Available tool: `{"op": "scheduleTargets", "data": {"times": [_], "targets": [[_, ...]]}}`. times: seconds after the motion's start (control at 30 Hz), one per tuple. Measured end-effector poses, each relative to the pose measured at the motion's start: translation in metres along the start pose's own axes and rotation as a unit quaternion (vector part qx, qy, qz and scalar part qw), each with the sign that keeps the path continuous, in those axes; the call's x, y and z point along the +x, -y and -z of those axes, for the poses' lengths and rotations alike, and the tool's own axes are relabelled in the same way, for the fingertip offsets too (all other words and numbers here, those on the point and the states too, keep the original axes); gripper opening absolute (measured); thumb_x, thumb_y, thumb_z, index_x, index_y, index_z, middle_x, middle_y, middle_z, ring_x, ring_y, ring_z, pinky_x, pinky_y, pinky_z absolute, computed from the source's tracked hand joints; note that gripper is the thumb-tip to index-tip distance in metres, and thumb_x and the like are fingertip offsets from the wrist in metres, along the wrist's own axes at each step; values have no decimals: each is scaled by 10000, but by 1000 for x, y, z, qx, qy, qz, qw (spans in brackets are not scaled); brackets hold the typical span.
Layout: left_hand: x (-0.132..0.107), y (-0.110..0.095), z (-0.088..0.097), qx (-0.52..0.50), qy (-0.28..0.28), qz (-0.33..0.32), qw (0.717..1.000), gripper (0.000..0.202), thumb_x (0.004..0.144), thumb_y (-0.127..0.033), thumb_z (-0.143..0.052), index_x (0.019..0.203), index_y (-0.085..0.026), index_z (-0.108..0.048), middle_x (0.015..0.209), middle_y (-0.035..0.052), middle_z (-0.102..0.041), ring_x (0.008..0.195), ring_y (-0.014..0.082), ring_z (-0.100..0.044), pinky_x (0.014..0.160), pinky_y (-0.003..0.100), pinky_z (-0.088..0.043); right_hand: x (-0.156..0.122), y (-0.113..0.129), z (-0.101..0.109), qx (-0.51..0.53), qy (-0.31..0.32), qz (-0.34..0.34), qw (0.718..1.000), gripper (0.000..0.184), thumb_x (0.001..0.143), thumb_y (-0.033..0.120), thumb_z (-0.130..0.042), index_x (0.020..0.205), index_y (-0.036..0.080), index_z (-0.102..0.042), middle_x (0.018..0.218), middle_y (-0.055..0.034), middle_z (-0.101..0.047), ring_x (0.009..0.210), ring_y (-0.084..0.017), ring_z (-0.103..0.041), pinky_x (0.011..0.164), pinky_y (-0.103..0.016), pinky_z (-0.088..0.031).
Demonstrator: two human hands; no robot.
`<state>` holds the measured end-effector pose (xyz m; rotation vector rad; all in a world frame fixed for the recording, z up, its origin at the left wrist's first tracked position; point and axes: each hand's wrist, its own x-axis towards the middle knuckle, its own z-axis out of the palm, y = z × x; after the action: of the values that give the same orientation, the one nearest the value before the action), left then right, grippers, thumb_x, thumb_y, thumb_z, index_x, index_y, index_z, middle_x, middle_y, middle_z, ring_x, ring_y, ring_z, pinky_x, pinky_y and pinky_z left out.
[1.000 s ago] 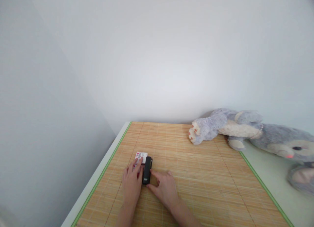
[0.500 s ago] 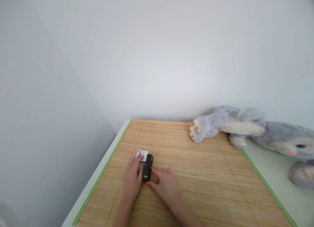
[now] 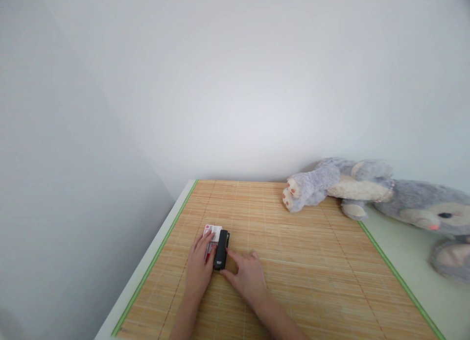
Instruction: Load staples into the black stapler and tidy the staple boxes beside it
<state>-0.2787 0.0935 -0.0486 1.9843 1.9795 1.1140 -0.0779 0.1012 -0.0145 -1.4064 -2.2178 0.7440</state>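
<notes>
A black stapler lies lengthwise on the bamboo mat, its far end pointing away from me. Against its left side is a small white and red box, partly covered by my left hand. The fingers of that hand rest over the box, and its thumb is along the box's right edge, beside the stapler. My right hand holds the stapler's near end, forefinger at its right side and thumb at the near end. The other fingers of my right hand are curled.
A bamboo mat with green edging covers most of the white table. At the back right lies a large grey plush toy, reaching over the mat's edge. A pale wall stands behind the table.
The view has shifted slightly. Both hands stay at the box and the stapler, with the stapler perhaps a touch farther away; the hold looks the same.
</notes>
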Motion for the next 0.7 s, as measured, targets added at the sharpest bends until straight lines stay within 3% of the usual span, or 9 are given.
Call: {"op": "scheduleTargets", "data": {"times": [0.13, 0.2, 0.27, 0.37, 0.43, 0.57, 0.7], "targets": [[0, 1, 7, -9, -42, 18, 999, 442, 1039, -356, -441, 1461, -243, -515, 1489, 85, -552, 1430, 269, -451, 1196, 546, -376, -10, 0, 6, 28, -16, -19, 999, 756, 819, 475, -803, 1489, 278, -516, 945, -30, -773, 906, -256, -691, 952, -393, -446], [-3, -5, 15, -3, -73, 23, 997, 421, 1042, -357, -432, 1428, -228, -537, 1448, 96, -578, 1383, 278, -490, 1184, 557, -380, -26, -10, 13, 53, -38, -26, 998, 723, 858, 397, -765, 1514, 285, -484, 926, -12, -756, 905, -240, -674, 916, -375, -477], [-10, -20, 22, 14, -108, 19, 994, 390, 1033, -346, -446, 1381, -220, -568, 1404, 103, -601, 1347, 289, -512, 1178, 569, -372, -49, -30, 24, 50, -76, -28, 995, 596, 916, 330, -681, 1488, 324, -513, 1050, -19, -748, 1019, -239, -657, 955, -382, -482], [-24, -58, 20, 28, -137, -4, 990, 358, 1006, -308, -494, 1340, -223, -591, 1365, 112, -614, 1321, 302, -525, 1169, 575, -368, -87, -75, 48, -21, -129, -32, 991, 508, 975, 354, -574, 1481, 352, -525, 1290, -28, -698, 1236, -265, -592, 1072, -449, -442], [-30, -91, 7, 2, -98, -48, 994, 353, 992, -264, -504, 1330, -234, -600, 1336, 108, -626, 1285, 285, -556, 1135, 531, -421, -106, -107, 65, -79, -155, -40, 984, 529, 983, 408, -550, 1505, 331, -506, 1392, -35, -654, 1333, -286, -539, 1123, -484, -411], [-25, -143, -31, 0, 102, -118, 988, 417, 989, -239, -489, 1393, -287, -583, 1393, 69, -608, 1307, 246, -551, 1102, 453, -479, -126, -146, 91, -178, -153, -68, 970, 637, 983, 495, -512, 1584, 335, -376, 1550, -12, -519, 1479, -304, -395, 1203, -554, -307], [-18, -148, -55, 80, 146, -123, 978, 662, 957, -280, -531, 1593, -302, -346, 1625, 44, -389, 1510, 290, -321, 1215, 526, -347, -129, -146, 94, -235, -117, -92, 961, 699, 1003, 544, -427, 1635, 356, -199, 1659, 18, -337, 1552, -315, -250, 1230, -597, -225]]}}
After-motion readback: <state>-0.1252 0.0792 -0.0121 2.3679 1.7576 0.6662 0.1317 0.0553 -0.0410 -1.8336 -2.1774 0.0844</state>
